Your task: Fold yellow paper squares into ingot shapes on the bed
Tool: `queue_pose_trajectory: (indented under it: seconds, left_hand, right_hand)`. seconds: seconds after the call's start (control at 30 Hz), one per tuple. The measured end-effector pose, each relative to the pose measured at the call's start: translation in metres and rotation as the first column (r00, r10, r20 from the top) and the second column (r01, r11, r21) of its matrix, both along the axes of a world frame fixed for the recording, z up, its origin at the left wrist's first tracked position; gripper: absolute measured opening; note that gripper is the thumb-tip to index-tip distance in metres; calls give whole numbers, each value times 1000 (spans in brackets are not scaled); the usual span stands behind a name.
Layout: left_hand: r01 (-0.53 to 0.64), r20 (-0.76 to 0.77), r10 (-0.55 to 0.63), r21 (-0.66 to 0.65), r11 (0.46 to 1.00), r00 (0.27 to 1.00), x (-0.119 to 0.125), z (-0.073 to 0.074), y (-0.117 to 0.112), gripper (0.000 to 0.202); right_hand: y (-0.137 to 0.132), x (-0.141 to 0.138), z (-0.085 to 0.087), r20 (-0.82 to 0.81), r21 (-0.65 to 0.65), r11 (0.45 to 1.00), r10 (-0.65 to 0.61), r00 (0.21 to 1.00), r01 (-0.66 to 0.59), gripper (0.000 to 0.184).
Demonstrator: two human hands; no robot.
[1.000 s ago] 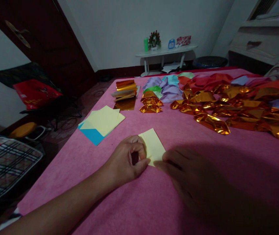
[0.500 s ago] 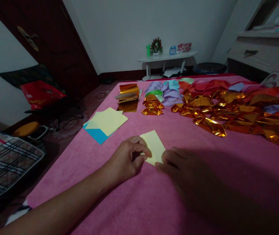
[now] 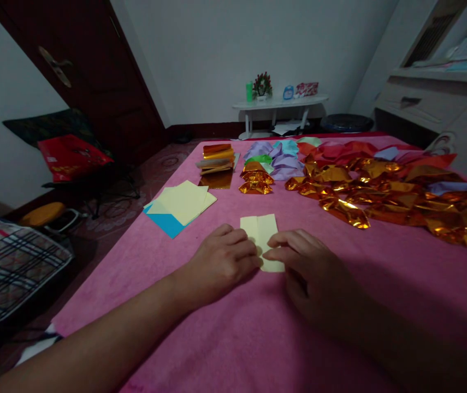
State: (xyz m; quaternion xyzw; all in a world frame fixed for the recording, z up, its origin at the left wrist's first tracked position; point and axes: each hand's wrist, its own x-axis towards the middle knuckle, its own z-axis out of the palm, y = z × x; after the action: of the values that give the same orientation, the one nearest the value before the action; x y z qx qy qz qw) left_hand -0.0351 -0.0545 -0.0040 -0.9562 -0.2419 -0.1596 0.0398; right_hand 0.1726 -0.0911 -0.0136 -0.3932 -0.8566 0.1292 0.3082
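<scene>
A pale yellow sheet of paper [image 3: 272, 222] with a lengthwise seam or crease near its middle lies on the pink cloth in front of me. My left hand [image 3: 229, 256] covers its left edge, fingers curled and pressed onto it. From the right, my right hand [image 3: 302, 256] reaches over the paper with fingers bent together at its middle. The exact grip of the right fingertips is partly hidden. Left of the hands rests a stack of yellow square sheets [image 3: 186, 202], with a blue sheet [image 3: 170, 222] sticking out below.
Folded gold foil pieces [image 3: 348, 213] spread over the right side of the pink cloth [image 3: 200, 349], with red and purple folded papers [image 3: 286, 166] behind. A stack of gold foil sheets [image 3: 217, 180] lies at the back left. Beyond stands a white side table [image 3: 282, 102].
The yellow paper has turned to lie straighter, its crease now running away from me. My left fingers have flattened from a pinch onto it, and my right hand has moved from its edge to its middle.
</scene>
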Motion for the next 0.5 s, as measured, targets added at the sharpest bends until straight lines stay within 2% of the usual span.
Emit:
queue_pose_trajectory:
  seconds: [0.17,0.3,0.5]
  left_hand:
    - [114,29,-114,14,993,993,-8,-9,5,20]
    - [82,39,-82,1,997,996,-7,-11,-7,21]
    - [53,136,-42,-79,995,990,-7,-14,-11,21]
  right_hand:
    - [4,2,-5,-40,3,1000,-17,999,17,41]
    - [7,5,-10,-47,-9,1000,23,999,-24,40]
    - [10,8,-8,-60,-10,999,37,998,-38,26]
